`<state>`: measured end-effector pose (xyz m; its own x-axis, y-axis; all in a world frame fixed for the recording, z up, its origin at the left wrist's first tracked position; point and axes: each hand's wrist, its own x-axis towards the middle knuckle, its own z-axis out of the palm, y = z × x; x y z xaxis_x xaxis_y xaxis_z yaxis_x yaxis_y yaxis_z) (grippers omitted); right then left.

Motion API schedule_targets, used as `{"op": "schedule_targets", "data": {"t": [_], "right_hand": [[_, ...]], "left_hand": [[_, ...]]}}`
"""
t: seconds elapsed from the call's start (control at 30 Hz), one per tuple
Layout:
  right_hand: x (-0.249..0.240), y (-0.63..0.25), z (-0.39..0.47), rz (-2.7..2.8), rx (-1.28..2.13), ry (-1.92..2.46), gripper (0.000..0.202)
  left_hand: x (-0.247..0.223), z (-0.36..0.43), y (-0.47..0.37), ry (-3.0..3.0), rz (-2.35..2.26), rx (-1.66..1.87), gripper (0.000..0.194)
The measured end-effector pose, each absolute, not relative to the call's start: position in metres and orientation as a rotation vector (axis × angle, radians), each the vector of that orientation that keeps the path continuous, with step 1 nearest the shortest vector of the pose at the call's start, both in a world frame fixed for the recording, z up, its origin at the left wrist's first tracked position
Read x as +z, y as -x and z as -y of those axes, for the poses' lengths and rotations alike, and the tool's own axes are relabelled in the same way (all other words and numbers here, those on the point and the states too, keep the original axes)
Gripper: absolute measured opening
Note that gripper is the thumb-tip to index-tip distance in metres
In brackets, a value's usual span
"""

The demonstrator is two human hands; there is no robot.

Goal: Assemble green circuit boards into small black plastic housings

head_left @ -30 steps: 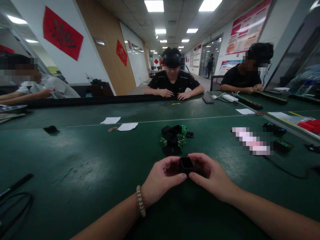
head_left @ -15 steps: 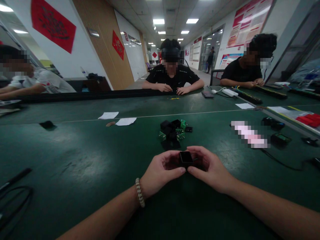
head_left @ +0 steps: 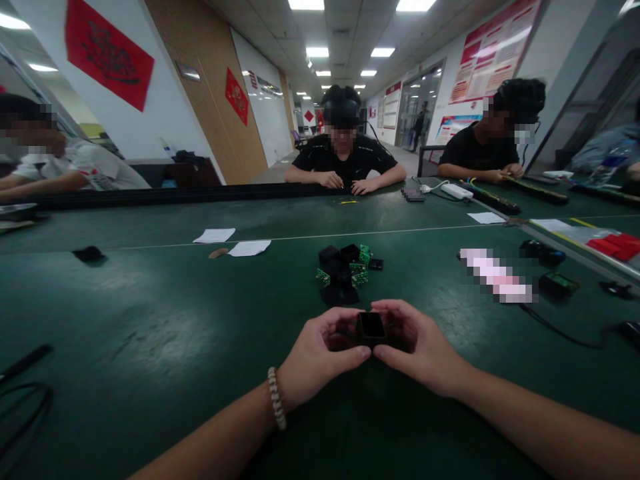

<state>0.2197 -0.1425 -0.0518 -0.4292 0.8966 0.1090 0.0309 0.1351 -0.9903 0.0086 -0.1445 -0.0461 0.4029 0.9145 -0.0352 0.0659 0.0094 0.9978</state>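
Note:
Between my two hands is a small black square box [head_left: 371, 327], its dark hollow top facing up. My left hand [head_left: 325, 353], with a beaded bracelet [head_left: 277, 398] at the wrist, closes on the box's left side, thumb at the front. My right hand [head_left: 425, 347] closes on the right side, and both thumb tips nearly meet at the near edge. Just beyond my fingers lies a pile of black box parts [head_left: 341, 270] with small green circuit boards [head_left: 359, 275] among them. The far and lower sides of the box are hidden by my fingers.
Paper slips [head_left: 250, 248] lie on the green table [head_left: 150, 307] beyond my left hand. On the right are a blurred-out pink item [head_left: 497, 275], a cable [head_left: 560, 332] and black parts [head_left: 557, 285]. A dark cable [head_left: 40, 393] is at far left. Other people sit around the table.
My hands and the box sit slightly lower in the picture, and the view has tilted a little. The hold on the box looks the same.

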Motion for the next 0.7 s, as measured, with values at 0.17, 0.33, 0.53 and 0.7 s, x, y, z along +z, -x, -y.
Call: {"op": "schedule_targets", "data": {"t": [0.17,0.33,0.53,0.7], "right_hand": [[-0.0513,-0.2186,0.1425,1.616,1.393,0.939,0.05],[-0.052,-0.2176,0.1423,1.606,1.361,0.95,0.047],[-0.0491,-0.2165,0.1429,1.599,1.352,0.951,0.045],[-0.0513,-0.2174,0.1427,1.598,1.357,0.939,0.045]], "left_hand": [[-0.0484,0.1435,-0.0076,-1.411,-0.92,0.848,0.048],[-0.0482,0.1432,-0.0085,-1.387,-0.931,0.862,0.048],[-0.0473,0.1445,-0.0099,-1.372,-0.939,0.87,0.047],[-0.0465,0.1448,-0.0099,-1.361,-0.959,0.872,0.049]]}}
